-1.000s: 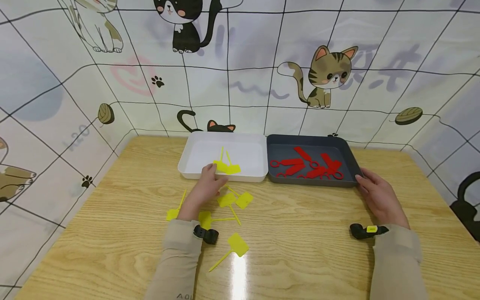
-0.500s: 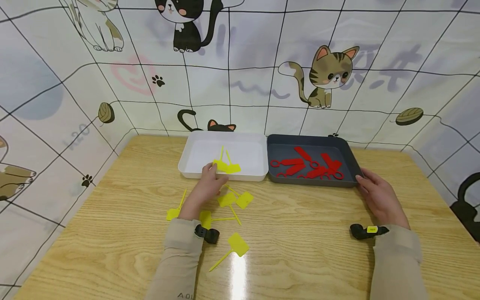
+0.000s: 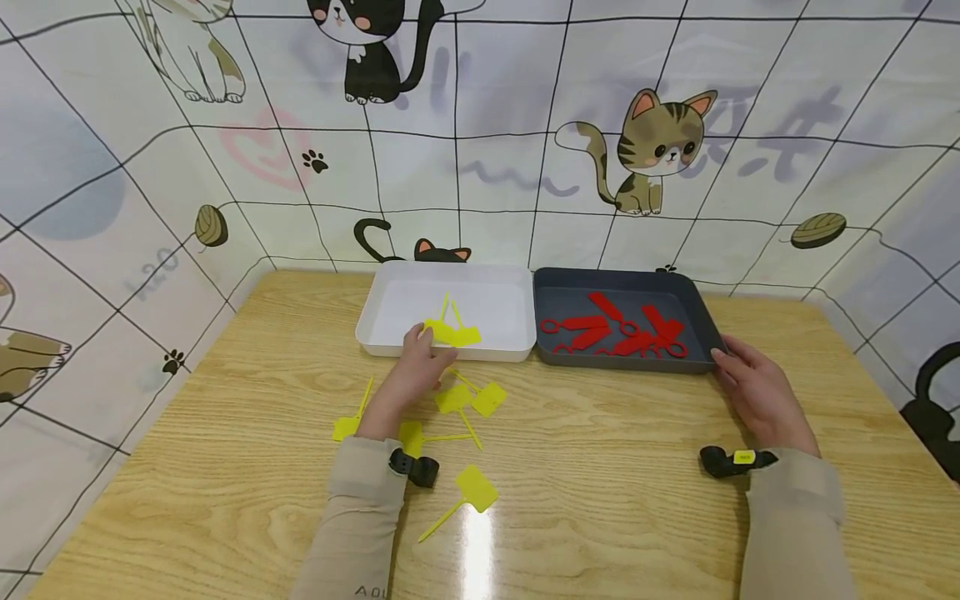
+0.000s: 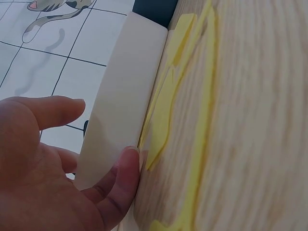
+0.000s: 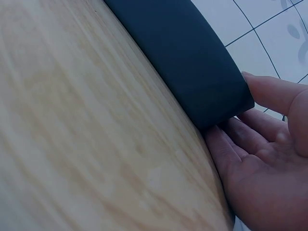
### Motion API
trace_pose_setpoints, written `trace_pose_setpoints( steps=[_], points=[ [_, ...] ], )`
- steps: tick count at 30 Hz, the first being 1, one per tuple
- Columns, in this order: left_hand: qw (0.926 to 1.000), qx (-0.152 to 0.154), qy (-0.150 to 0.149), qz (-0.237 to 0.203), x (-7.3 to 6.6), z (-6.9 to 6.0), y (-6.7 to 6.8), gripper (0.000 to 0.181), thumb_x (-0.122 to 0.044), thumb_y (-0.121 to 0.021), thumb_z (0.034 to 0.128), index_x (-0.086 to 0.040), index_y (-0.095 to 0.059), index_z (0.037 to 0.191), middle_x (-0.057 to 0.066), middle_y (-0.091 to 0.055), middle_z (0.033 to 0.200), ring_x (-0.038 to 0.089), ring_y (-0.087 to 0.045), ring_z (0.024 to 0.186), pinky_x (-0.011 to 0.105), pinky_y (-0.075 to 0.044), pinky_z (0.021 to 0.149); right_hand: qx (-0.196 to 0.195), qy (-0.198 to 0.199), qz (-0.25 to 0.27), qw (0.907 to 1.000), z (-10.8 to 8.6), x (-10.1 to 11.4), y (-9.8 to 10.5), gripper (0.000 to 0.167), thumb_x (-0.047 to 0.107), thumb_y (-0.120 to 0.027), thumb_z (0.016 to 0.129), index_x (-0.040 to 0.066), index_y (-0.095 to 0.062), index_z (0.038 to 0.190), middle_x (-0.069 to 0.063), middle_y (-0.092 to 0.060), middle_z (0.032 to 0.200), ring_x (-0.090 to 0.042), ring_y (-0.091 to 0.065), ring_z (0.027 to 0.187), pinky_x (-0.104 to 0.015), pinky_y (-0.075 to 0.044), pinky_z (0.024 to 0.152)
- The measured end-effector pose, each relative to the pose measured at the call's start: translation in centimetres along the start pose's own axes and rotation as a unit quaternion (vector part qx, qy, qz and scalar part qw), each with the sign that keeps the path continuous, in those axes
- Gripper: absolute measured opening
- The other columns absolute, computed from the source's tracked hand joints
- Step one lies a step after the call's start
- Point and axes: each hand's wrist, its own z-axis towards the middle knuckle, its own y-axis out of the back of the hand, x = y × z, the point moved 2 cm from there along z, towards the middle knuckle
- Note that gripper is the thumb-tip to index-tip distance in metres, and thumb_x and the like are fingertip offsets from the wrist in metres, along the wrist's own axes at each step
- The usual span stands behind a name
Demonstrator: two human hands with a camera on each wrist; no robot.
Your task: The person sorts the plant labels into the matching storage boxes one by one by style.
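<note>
My left hand grips the front wall of the white tray, its fingers on both sides of the wall in the left wrist view. The thumb points right, apart from the rim. Yellow T-shaped plant labels lie in that tray, one right by my fingertips. My right hand holds the front right corner of the dark grey tray, thumb at the rim and fingers under the corner in the right wrist view. Several flat red tags with ring ends lie heaped in the grey tray.
Several more yellow labels lie on the wooden table: one near the middle, others by the white tray and partly under my left arm. The trays stand side by side against a cat-printed wall cloth.
Almost nothing differs. The yellow label by my left fingertips has shifted very slightly left; both hands and both trays keep their places.
</note>
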Motion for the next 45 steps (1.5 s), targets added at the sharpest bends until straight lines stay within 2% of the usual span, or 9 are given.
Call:
trace_pose_setpoints(
  steps=[12,17,21,25,27,32,38,42,45],
  points=[
    [0.9999,0.007,-0.005,-0.009,-0.1,-0.2,0.1,0.072,-0.034,-0.050,0.0905,-0.001,-0.011,0.142,0.009,0.009,0.147,0.026,-0.055,0.095,0.030,-0.051,0.071,0.002,-0.001,0.000,1.0000,0.1,-0.1,0.1,0.075,0.024,-0.057,0.087,0.011,-0.010,0.144,0.000,-0.005,0.149,-0.009,-0.016,0.131,-0.024,-0.015,0.104],
    [0.9991,0.021,-0.030,-0.020,-0.1,-0.3,0.2,0.066,-0.031,-0.050,0.0909,-0.006,-0.017,0.142,0.009,0.004,0.147,0.026,-0.049,0.106,0.034,-0.051,0.072,0.004,-0.002,0.002,1.0000,0.1,-0.1,0.1,0.075,0.024,-0.057,0.087,0.011,-0.010,0.144,0.000,-0.004,0.149,-0.009,-0.016,0.131,-0.025,-0.014,0.104],
    [0.9983,0.023,-0.048,-0.025,-0.3,-0.5,0.4,0.057,-0.029,-0.051,0.0911,-0.013,-0.027,0.140,0.005,-0.016,0.146,0.026,-0.050,0.105,0.035,-0.050,0.071,0.003,0.001,-0.002,1.0000,0.1,-0.1,0.1,0.075,0.024,-0.057,0.087,0.010,-0.010,0.144,0.000,-0.004,0.149,-0.008,-0.017,0.131,-0.024,-0.014,0.104],
    [0.9980,0.007,-0.055,-0.029,-0.6,-0.6,0.7,0.049,-0.031,-0.051,0.0910,-0.021,-0.036,0.137,0.008,-0.051,0.121,0.027,-0.058,0.086,0.035,-0.049,0.065,0.003,0.003,-0.003,1.0000,0.0,-0.1,0.1,0.075,0.024,-0.057,0.087,0.010,-0.010,0.144,0.000,-0.004,0.149,-0.008,-0.016,0.130,-0.024,-0.014,0.104],
    [0.9972,-0.004,-0.068,-0.031,-0.8,-0.7,0.9,0.046,-0.032,-0.051,0.0907,-0.024,-0.040,0.135,0.007,-0.057,0.110,0.029,-0.058,0.079,0.036,-0.048,0.062,0.002,0.002,-0.002,1.0000,0.0,-0.1,0.0,0.076,0.025,-0.057,0.086,0.010,-0.010,0.144,0.000,-0.004,0.149,-0.008,-0.017,0.130,-0.024,-0.015,0.104],
    [0.9933,0.002,-0.112,-0.029,-1.7,-0.8,1.2,0.043,-0.034,-0.052,0.0899,-0.024,-0.045,0.131,-0.001,-0.053,0.118,0.031,-0.059,0.077,0.034,-0.048,0.062,-0.001,0.001,0.007,1.0000,-0.1,0.0,0.0,0.076,0.024,-0.058,0.086,0.010,-0.012,0.144,0.000,-0.006,0.148,-0.005,-0.021,0.128,-0.022,-0.016,0.103],
    [0.9929,0.045,-0.110,0.002,-2.4,-1.2,1.1,0.035,-0.032,-0.054,0.0889,-0.019,-0.053,0.122,0.005,-0.057,0.103,0.030,-0.059,0.078,0.033,-0.048,0.062,0.004,0.002,0.007,1.0000,-0.1,0.0,0.0,0.075,0.023,-0.058,0.086,0.009,-0.011,0.144,-0.001,-0.005,0.148,0.000,-0.030,0.121,-0.018,-0.021,0.100],
    [0.9896,0.102,-0.080,0.063,-2.5,-1.5,0.6,0.030,-0.029,-0.056,0.0884,-0.014,-0.058,0.115,0.004,-0.060,0.098,0.025,-0.058,0.080,0.031,-0.047,0.064,0.003,0.000,-0.003,1.0000,-0.1,0.1,0.0,0.076,0.024,-0.058,0.086,0.009,-0.010,0.144,-0.002,-0.005,0.148,0.002,-0.032,0.119,-0.014,-0.026,0.097],
    [0.9846,0.121,-0.061,0.110,-2.6,-1.6,0.1,0.030,-0.028,-0.057,0.0871,-0.015,-0.059,0.114,0.001,-0.060,0.095,0.021,-0.057,0.078,0.029,-0.046,0.063,0.002,0.001,-0.008,1.0000,-0.1,0.1,-0.1,0.077,0.025,-0.058,0.086,0.010,-0.010,0.144,-0.002,-0.004,0.148,0.001,-0.031,0.121,-0.014,-0.027,0.097]
  ],
)
